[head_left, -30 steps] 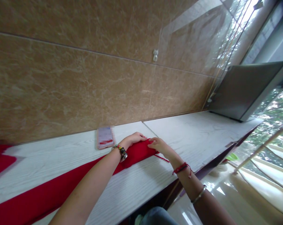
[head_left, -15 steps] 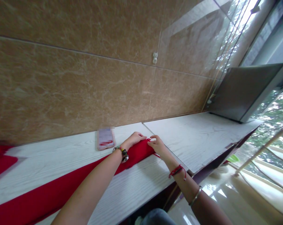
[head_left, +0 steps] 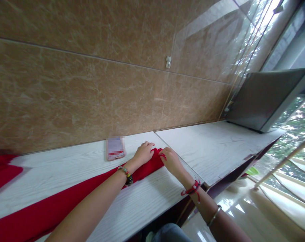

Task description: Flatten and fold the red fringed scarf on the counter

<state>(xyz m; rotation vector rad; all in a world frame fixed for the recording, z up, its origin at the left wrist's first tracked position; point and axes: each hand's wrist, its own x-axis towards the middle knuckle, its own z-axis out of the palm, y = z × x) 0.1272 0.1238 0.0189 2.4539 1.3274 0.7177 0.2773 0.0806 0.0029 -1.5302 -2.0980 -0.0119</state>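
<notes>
A long folded strip of red cloth (head_left: pixel 66 205) runs slantwise over the white wood-grain tabletop (head_left: pixel 142 198), its far end bunched slightly between my hands. My left hand (head_left: pixel 143 154) lies over the upper edge of that end, its fingers apart and the thumb on the fabric. At the right corner, my right hand (head_left: pixel 170 160) has its fingertips pinched on the cloth. A phone (head_left: pixel 115 148) in a pale pinkish case rests near the wall, left of my left hand; its screen is blurred.
More red cloth (head_left: pixel 3 171) lies bunched at the left end. A brown tiled wall (head_left: pixel 91 94) borders the table behind. At the far right stands a large grey box-shaped object (head_left: pixel 260 101). A seam and the front edge bound this tabletop near my right arm.
My left hand has shifted slightly left and opened its thumb from the fingers. My right hand keeps to the end corner, and the cloth there looks more bunched.
</notes>
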